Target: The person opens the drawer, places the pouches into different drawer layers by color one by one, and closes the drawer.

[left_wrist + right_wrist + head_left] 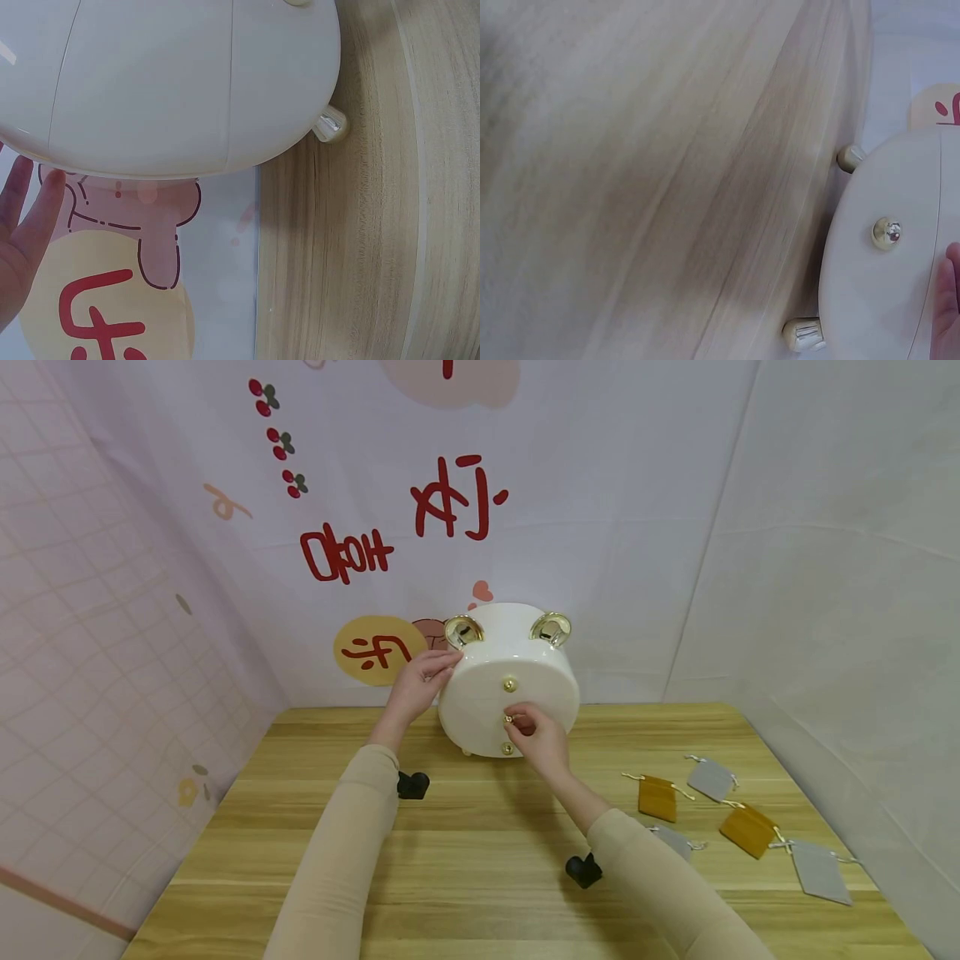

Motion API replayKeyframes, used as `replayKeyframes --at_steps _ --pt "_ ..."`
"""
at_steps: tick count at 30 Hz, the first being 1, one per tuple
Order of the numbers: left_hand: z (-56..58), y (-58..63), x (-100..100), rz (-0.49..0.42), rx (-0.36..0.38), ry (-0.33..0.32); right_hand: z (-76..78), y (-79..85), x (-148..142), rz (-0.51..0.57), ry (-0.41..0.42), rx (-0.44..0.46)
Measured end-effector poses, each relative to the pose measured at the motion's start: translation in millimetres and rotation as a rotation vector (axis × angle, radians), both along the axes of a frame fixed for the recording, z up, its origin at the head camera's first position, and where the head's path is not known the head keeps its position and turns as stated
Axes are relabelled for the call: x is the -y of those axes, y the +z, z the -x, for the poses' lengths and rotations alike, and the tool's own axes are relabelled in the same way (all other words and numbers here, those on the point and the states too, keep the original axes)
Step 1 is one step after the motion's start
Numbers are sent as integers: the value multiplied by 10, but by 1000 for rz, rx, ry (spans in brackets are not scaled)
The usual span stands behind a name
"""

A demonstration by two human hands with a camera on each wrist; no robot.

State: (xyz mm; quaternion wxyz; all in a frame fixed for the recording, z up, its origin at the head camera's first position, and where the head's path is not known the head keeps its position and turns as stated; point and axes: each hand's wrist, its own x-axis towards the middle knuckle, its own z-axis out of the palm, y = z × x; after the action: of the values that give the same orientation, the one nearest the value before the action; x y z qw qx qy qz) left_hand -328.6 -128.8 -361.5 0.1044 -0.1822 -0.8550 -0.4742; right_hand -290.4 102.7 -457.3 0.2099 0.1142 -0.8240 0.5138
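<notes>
- White box [480,706] stands between the 2 hands; on my feed the right hand [542,742] pinches its middle knob [508,720] between thumb and fingertip.
- The left hand [420,681] rests its fingertips against the box's side, fingers fairly straight, grasping nothing that I can see.
- My worry: a hard tug by the right hand could drag or tip the box toward the person, if the left hand's contact is as light as it looks to me. So small and smooth a knob could also slip from the pinch.
- The box looks glossy and rounded, with 3 gold knobs [510,685] down its front, 2 gold ears [551,629] just above the hands and gold feet [802,334] below them.
- Right of the right hand, I count 5 drawstring pouches [750,831], 2 orange and 3 grey, on the table [465,877].
- Beyond both hands is a printed backdrop [615,568].
</notes>
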Motion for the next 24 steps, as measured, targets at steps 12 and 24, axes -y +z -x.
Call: replayKeyframes --at_steps 12,24 --pt "-18 9 -6 3 -16 -12 -51 3 -17 5 6 -54" --pt "-12 13 -5 1 -8 -14 -196 8 -76 -10 52 -53"
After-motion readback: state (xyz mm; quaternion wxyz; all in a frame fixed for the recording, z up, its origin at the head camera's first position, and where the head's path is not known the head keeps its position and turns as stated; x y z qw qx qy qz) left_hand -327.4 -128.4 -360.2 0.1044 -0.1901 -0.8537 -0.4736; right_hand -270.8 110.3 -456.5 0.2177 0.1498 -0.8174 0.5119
